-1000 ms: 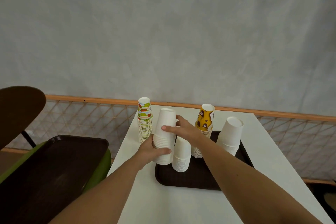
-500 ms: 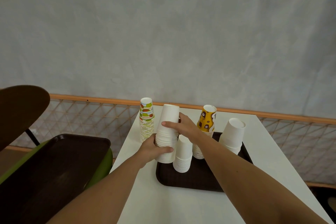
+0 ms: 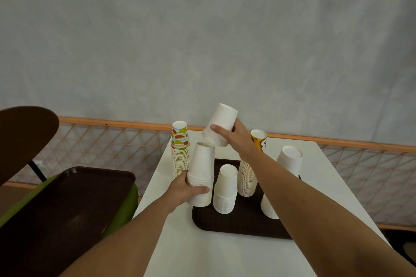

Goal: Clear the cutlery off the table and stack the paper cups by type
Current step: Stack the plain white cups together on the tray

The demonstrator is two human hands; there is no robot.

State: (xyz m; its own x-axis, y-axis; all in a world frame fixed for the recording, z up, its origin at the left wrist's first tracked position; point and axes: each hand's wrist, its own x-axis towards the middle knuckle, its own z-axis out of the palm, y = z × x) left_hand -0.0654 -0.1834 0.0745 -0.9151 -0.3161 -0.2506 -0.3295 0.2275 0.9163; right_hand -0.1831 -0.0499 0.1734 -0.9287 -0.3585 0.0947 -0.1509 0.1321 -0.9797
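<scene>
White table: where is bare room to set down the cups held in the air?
Bare table lies between the tray and the person, and in a strip from the tray to the table's right edge. The second tray, left, is bare. The table's tray is crowded: the left hand grips a white stack among three others. The right hand holds the raised cups.

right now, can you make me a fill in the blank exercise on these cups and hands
1. The left hand grips the tall white stack at the corner of the ____ tray.
2. The right hand holds the lifted cups, whose colour is ____.
3. The fruit-print stack stands with its cups' mouths facing ____.
Missing words: brown; white; down.
</scene>
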